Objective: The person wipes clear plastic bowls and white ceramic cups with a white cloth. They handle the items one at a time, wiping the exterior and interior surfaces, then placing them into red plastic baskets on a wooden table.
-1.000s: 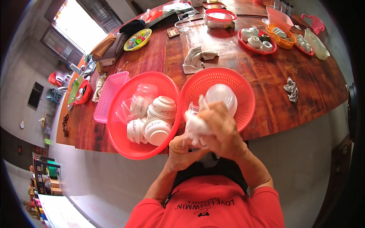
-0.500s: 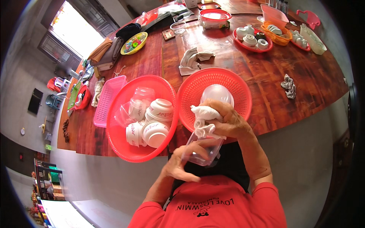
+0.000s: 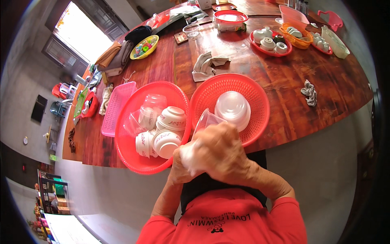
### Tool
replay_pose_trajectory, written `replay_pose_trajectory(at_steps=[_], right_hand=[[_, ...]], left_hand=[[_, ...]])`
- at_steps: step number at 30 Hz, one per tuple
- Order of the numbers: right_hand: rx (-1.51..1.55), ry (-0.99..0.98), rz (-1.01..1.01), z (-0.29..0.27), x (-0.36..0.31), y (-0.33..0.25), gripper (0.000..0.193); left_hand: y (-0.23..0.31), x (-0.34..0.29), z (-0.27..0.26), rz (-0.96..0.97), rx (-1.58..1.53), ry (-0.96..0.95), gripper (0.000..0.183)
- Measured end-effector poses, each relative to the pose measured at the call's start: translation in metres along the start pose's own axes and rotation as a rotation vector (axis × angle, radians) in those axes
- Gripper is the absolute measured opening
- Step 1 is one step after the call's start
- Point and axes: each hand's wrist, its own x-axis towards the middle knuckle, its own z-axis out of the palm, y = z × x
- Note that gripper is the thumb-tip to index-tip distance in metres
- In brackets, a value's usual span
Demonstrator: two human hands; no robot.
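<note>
My right hand [image 3: 223, 152], smeared by motion, is closed on a bunched white cloth [image 3: 189, 157] and presses it to a clear plastic container [image 3: 208, 118]. Behind the cloth, my left hand [image 3: 178, 168] grips that container; most of its fingers are hidden. The container's open end tilts up over the near edge of a red perforated basket [image 3: 260, 95]. Inside this basket, a translucent plastic bowl [image 3: 232, 106] lies upside down. To its left, a second red basket [image 3: 122, 150] holds several white patterned bowls [image 3: 166, 142] and clear plastic containers [image 3: 142, 118].
A pink tray [image 3: 109, 122] lies left of the baskets on the wooden table [image 3: 292, 126]. Beyond them is a crumpled pale cloth [image 3: 203, 67]; a grey rag [image 3: 309, 92] lies at right. Farther back stand a yellow bowl [image 3: 152, 48] and a red tray [image 3: 260, 48] of teaware.
My right hand and the cloth have come down and left, close to my left hand. The container has turned, its end now pointing up toward the right basket, uncovering the bowl there.
</note>
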Motion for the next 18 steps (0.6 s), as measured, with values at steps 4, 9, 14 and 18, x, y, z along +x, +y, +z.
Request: replay_pose_trajectory(at_steps=[4, 9, 14, 18], right_hand=[[0.316, 0.119, 0.224, -0.003, 0.002, 0.038, 0.032], [0.794, 0.076, 0.886, 0.002, 0.002, 0.068, 0.028], [0.217, 0.088, 0.236, 0.003, 0.000, 0.028, 0.032], [0.067, -0.001, -0.067, 0.014, -0.016, 0.000, 0.035]], left_hand=[[0.018, 0.005, 0.008, 0.006, 0.089, -0.123, 0.030], [0.016, 0.013, 0.017, 0.205, -0.106, -0.181, 0.030], [0.008, 0.006, 0.010, 0.047, 0.026, -0.001, 0.026], [-0.003, 0.003, 0.004, -0.032, -0.185, 0.137, 0.043]])
